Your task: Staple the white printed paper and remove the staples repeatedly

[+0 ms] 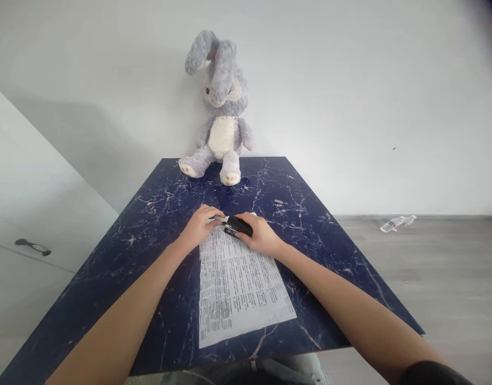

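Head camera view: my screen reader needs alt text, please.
Two bare hands, left hand and right hand, hold a black stapler at the far edge of a printed sheet on a dark blue marbled table. A grey plush rabbit sits against the wall.

The printed sheet (238, 286) on the tabletop (158, 214) carries dense rows of text; no word or number is legible.

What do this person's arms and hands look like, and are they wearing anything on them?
Both forearms are bare from elbow to wrist. The left hand and the right hand have no gloves, and no watch or bracelet shows. A bit of dark sleeve appears at the right upper arm.
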A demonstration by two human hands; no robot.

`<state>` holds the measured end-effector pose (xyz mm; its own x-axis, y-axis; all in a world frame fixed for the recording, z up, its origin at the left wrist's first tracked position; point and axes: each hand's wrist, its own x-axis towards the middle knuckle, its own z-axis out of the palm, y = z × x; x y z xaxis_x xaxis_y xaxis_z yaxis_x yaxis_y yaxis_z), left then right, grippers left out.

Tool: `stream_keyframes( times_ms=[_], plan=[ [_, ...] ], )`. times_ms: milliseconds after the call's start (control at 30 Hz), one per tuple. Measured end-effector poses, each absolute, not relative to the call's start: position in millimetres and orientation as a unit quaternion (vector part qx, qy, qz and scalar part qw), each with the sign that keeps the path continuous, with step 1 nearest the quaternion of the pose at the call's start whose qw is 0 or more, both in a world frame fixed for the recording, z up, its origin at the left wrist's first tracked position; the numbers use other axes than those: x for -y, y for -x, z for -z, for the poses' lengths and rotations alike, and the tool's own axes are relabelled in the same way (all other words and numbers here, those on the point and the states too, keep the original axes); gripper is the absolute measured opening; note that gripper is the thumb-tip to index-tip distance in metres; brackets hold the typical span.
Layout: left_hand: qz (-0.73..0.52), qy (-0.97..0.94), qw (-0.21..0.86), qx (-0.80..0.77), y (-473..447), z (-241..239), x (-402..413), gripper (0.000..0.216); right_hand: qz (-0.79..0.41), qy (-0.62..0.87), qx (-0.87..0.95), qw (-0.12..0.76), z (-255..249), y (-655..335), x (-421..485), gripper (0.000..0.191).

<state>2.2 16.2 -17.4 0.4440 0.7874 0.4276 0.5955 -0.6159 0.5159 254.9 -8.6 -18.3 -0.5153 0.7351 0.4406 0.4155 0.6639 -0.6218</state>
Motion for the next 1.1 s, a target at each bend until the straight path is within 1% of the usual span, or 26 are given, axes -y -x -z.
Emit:
stream_keyframes(
  times_ms=[267,1100],
  plan=[
    [-0.279,-0.85,0.165,-0.414,-5.7,23.1,-19.4,0.011,-0.227,0.339,0.841,0.356,21.7,-255.2,6.7,0.037],
    [-0.269,-0.855,0.169,-0.41,-4.8,25.0,-20.6,0.012,-0.231,0.342,0.839,0.356,21.3,-255.8,7.5,0.038]
  ],
)
